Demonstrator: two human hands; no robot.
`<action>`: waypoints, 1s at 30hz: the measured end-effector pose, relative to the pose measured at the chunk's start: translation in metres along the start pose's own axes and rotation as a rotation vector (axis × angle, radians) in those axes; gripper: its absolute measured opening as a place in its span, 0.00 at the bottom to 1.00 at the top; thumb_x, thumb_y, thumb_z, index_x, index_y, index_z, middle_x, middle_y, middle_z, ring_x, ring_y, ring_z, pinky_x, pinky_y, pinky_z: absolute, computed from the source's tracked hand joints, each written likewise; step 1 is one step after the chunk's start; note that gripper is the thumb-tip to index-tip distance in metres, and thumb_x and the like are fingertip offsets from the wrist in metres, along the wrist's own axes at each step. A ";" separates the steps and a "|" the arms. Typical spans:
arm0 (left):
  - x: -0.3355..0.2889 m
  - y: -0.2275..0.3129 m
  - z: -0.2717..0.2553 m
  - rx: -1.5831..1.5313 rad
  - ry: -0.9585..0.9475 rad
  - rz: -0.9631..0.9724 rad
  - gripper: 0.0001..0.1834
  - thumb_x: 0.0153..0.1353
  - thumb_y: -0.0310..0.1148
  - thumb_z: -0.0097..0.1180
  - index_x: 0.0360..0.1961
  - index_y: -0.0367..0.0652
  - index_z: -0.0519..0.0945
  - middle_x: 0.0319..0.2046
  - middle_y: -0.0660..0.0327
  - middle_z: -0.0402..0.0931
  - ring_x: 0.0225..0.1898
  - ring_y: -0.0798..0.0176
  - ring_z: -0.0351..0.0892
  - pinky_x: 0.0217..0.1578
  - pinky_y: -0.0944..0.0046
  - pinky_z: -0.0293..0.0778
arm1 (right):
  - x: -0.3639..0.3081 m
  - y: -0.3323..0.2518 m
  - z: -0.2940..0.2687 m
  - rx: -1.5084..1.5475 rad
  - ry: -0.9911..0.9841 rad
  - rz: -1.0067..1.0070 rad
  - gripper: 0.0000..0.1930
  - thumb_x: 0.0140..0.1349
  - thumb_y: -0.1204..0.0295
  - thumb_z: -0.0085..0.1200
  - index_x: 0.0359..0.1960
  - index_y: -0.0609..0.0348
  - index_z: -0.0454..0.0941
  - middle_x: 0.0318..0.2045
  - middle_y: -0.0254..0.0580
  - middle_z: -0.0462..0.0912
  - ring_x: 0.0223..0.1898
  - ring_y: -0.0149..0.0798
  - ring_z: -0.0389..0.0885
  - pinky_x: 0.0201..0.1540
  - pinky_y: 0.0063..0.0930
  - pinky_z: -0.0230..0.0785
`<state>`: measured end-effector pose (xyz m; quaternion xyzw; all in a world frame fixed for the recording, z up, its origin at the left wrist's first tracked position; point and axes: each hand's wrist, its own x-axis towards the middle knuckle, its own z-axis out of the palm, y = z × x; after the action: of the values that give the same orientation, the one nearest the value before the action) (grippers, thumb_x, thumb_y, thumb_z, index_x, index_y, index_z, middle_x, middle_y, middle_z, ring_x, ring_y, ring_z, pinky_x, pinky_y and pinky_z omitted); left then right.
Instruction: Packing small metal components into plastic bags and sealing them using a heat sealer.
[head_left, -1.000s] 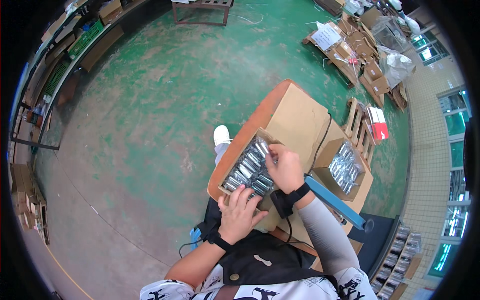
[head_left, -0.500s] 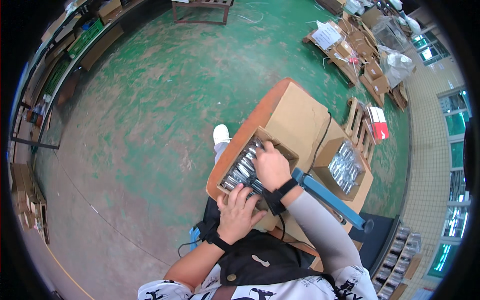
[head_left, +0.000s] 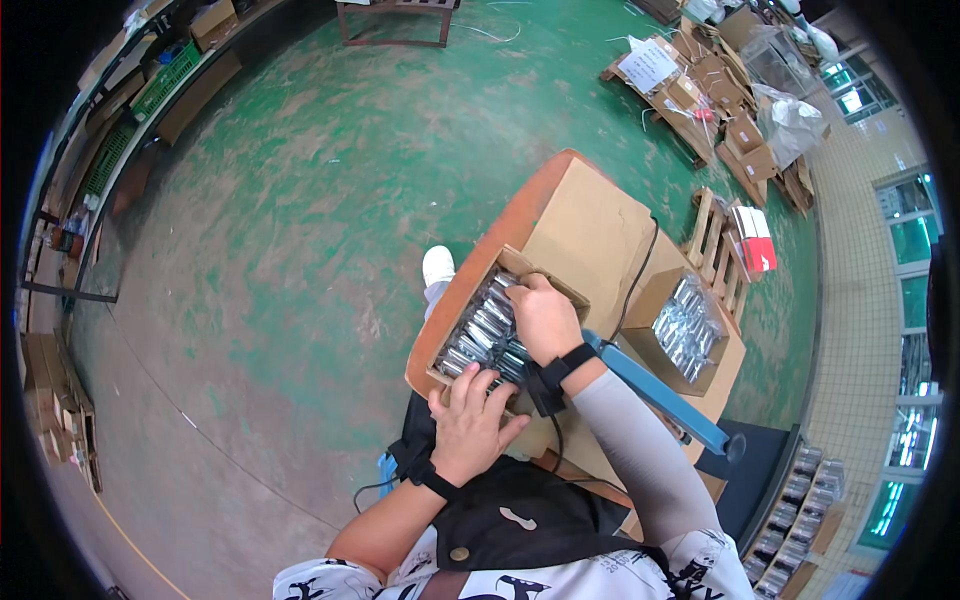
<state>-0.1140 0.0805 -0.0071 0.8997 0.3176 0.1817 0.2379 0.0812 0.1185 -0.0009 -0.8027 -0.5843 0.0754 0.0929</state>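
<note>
A cardboard box (head_left: 440, 377) on the table holds rows of shiny metal cylindrical parts (head_left: 485, 328) in clear plastic. My right hand (head_left: 546, 318) reaches over its far right wall. Those fingers are bent down together at the parts; what the fingertips hold, if anything, is hidden. At the near side of the box rests my left hand (head_left: 469, 424), fingers spread over the edge and the nearest parts, gripping nothing visible. Both wrists wear black bands.
Right of the box, a blue metal arm (head_left: 660, 395) crosses the table (head_left: 425, 352). Beyond it stands a second cardboard box (head_left: 648, 332) of wrapped metal parts. Flat cardboard (head_left: 585, 225) and a black cable (head_left: 645, 268) lie on the tabletop. Pallets with cartons (head_left: 690, 100) stand farther off.
My right hand has shifted slightly, its fingers now closer together at the box's far side. More of the metal parts show beneath it. The left hand stays at the near edge.
</note>
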 end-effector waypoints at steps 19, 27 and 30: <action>-0.037 -0.041 0.046 0.035 0.293 0.165 0.25 0.49 0.39 0.69 0.50 0.70 0.77 0.57 0.68 0.65 0.64 0.56 0.56 0.57 0.45 0.55 | 0.007 -0.004 0.002 -0.139 0.015 -0.006 0.07 0.56 0.68 0.59 0.31 0.57 0.83 0.33 0.48 0.76 0.36 0.49 0.82 0.37 0.41 0.76; -0.038 -0.046 0.056 0.005 0.336 0.184 0.26 0.48 0.37 0.70 0.50 0.68 0.76 0.58 0.67 0.65 0.66 0.57 0.55 0.57 0.44 0.56 | -0.004 -0.013 -0.011 0.016 -0.102 0.057 0.17 0.51 0.61 0.67 0.37 0.59 0.83 0.40 0.48 0.74 0.43 0.50 0.80 0.42 0.41 0.77; -0.037 -0.047 0.056 -0.004 0.326 0.187 0.26 0.49 0.37 0.70 0.50 0.68 0.76 0.58 0.67 0.65 0.66 0.56 0.55 0.58 0.44 0.56 | -0.004 -0.013 -0.007 -0.054 -0.061 0.041 0.18 0.50 0.61 0.68 0.38 0.60 0.82 0.40 0.47 0.74 0.45 0.49 0.79 0.42 0.41 0.77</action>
<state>-0.1375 0.0706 -0.0848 0.8835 0.2665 0.3473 0.1669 0.0691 0.1180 0.0096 -0.8139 -0.5723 0.0860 0.0514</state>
